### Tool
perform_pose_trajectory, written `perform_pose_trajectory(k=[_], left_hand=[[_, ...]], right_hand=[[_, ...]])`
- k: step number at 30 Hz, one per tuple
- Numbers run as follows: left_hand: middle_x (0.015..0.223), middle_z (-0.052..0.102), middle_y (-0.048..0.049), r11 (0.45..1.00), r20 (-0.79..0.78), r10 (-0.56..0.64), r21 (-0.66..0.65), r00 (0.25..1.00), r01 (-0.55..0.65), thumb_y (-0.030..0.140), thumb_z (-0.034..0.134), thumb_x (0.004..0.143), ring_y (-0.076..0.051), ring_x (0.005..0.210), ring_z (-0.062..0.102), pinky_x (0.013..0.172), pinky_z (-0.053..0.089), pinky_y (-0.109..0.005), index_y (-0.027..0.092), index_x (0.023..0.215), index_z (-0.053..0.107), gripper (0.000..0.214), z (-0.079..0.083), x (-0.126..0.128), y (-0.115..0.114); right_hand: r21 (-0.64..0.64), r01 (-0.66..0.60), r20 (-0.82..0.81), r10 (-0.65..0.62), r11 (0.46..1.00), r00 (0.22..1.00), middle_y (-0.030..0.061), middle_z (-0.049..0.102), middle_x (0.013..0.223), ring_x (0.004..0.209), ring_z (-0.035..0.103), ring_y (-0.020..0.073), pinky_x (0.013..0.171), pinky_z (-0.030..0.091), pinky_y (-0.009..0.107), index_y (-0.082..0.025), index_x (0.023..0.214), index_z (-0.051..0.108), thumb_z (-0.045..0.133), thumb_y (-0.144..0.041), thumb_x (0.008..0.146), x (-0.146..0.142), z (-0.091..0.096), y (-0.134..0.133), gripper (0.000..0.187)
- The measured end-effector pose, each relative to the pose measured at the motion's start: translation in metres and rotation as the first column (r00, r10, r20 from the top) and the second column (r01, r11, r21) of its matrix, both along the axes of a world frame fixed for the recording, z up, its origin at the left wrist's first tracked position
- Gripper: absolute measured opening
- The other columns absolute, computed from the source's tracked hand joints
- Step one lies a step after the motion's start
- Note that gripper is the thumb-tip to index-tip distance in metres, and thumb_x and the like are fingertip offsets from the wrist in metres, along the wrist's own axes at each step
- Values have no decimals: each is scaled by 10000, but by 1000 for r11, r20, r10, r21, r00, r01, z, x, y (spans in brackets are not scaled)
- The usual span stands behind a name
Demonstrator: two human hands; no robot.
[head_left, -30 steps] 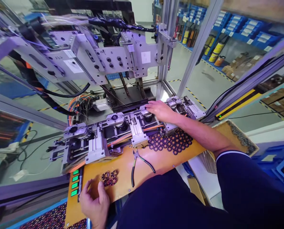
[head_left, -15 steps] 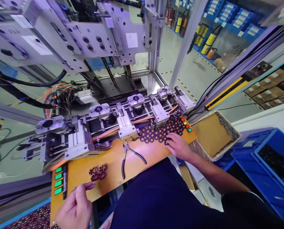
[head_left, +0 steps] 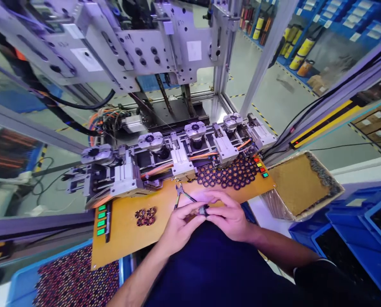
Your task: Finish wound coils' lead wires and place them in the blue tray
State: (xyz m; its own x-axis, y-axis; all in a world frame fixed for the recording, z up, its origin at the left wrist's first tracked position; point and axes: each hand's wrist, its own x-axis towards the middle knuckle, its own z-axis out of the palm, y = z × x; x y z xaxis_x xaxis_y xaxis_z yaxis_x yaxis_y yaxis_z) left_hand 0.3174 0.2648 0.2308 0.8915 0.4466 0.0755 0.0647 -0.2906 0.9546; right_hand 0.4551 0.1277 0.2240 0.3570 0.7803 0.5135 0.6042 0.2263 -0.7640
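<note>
My left hand and my right hand meet in front of my body, above the near edge of the orange board. Fingertips of both are closed on a small dark ring-shaped stator core. Just behind my hands lie wire cutters, their handles partly covered by my fingers. Many dark stator cores lie packed together on the board at the right, below the winding machine. To the left, several wound stators with copper coils sit in a small cluster.
Green buttons and a black pen are at the board's left end; coloured buttons are at its right. A blue bin full of wound stators stands lower left. An open carton and blue crates stand right.
My right hand has come away from the packed cores with a stator core. My left hand has moved right and up from the board's lower left to meet it. The view has shifted.
</note>
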Motion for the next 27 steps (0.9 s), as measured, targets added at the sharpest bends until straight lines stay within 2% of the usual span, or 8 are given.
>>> perform_pose_trajectory(k=[4,7,13,16,19,22,24,27], left_hand=[[990,807,-86,985,79,145,82,986,-151,310,730,847,-208,872,759,811,615,-326,193,1083,756,264,4,-10,1],[996,794,-81,959,143,222,147,964,-243,254,753,822,-210,917,746,851,608,-353,209,1017,767,201,5,-17,3],[960,783,-79,902,226,261,289,939,-321,251,770,819,-196,872,751,799,624,-326,199,1028,750,216,10,-20,7],[985,780,-80,878,252,269,333,930,-344,214,763,818,-197,873,750,796,624,-321,203,1042,745,225,11,-28,12],[1003,771,-72,834,199,391,337,899,-437,233,783,792,-194,841,736,772,619,-315,209,1079,730,293,3,-46,22],[967,762,-72,769,106,575,269,811,-580,326,765,789,-204,796,725,794,619,-356,187,1050,725,299,-16,-68,34],[948,758,-81,655,52,729,234,682,-718,424,766,755,-223,791,721,882,607,-430,163,1054,716,399,-34,-81,42],[965,744,-94,419,16,902,201,431,-885,479,763,707,-277,858,719,950,572,-527,160,1096,698,507,-67,-102,53]], right_hand=[[-1,-136,-303,129,991,944,113,648,1265,1198,631,222,1023,549,405,-221,1010,730,639,-219,943,-7,7,16,113],[-6,-176,-403,159,984,901,95,671,1219,1178,646,222,1018,559,406,-246,959,725,666,-214,922,-7,5,25,77],[-13,-229,-386,206,973,899,83,678,1200,1137,669,206,1007,567,386,-246,946,704,646,-242,936,-17,1,38,59],[-27,-253,-285,235,967,929,94,703,1141,1087,690,193,960,587,353,-215,933,707,620,-287,963,-3,12,47,117],[-43,-221,-17,221,974,975,78,732,1042,981,708,158,883,598,304,-186,900,721,586,-292,982,53,36,67,190],[-72,-59,180,71,996,981,87,729,1068,1029,681,189,985,537,372,-167,851,739,638,-225,925,146,62,90,138],[-112,81,284,-46,990,958,112,724,1065,1012,678,220,981,520,414,-142,840,745,640,-158,882,209,73,101,114],[-209,185,413,-85,960,907,113,722,1092,986,678,231,969,507,419,-133,810,758,640,-101,830,273,74,111,124]])
